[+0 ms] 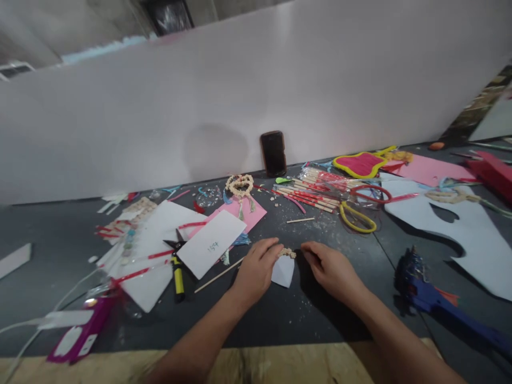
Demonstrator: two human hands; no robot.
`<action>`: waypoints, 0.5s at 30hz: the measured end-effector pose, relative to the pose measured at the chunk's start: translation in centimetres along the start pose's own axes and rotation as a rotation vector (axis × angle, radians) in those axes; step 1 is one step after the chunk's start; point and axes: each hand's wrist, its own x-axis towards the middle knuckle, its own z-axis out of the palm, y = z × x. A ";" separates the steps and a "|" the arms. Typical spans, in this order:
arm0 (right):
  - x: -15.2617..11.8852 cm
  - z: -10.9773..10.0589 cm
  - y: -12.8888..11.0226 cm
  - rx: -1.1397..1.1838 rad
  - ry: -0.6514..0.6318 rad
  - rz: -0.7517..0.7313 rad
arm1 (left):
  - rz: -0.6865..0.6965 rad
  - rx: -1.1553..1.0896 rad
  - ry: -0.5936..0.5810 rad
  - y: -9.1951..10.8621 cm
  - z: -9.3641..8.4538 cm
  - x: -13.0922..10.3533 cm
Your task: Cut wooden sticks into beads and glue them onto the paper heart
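A small white paper piece (283, 272) lies on the dark tabletop between my hands, with a knobbly beige trim (287, 254) along its top edge. My left hand (259, 265) is at its left side, fingers bent together with the tips against the piece and the trim's end. Just right of the trim, my right hand (331, 268) is closed, fingers curled and thumb tucked in. Whatever it may hold is hidden. A thin wooden stick (218, 276) runs out to the left of my left hand. Another short stick (300, 220) lies beyond both hands.
Left are a card marked 154 (212, 245), yellow-black pliers (178, 272) and a purple device (82, 330). A blue glue gun (444, 309) lies right. Behind are yellow-handled scissors (358, 217), wrapped red-and-wood sticks (312, 197), beaded strings (239, 185) and a phone (274, 153) against the white partition.
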 end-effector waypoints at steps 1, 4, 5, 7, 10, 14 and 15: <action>0.0 0.0 0.0 0.017 0.011 0.002 | 0.008 -0.001 0.033 0.0 -0.2 0.0; -0.1 -0.4 -0.1 0.073 0.047 0.005 | 0.028 0.012 0.097 0.2 -1.2 0.4; -0.1 -0.6 -0.2 0.094 0.066 0.004 | 0.025 0.024 0.109 0.4 -1.7 0.7; -0.2 -0.9 -0.6 0.133 0.122 0.004 | 0.007 0.053 0.120 0.8 -2.9 1.1; -0.4 -1.2 -1.1 0.180 0.241 0.024 | -0.018 0.090 0.125 1.5 -4.8 1.3; -0.8 -1.7 -1.5 0.243 0.399 0.034 | -0.064 0.095 0.118 2.8 -6.2 -0.3; -1.0 -2.0 -1.7 0.259 0.431 0.032 | -0.082 0.100 0.109 3.2 -6.3 -0.9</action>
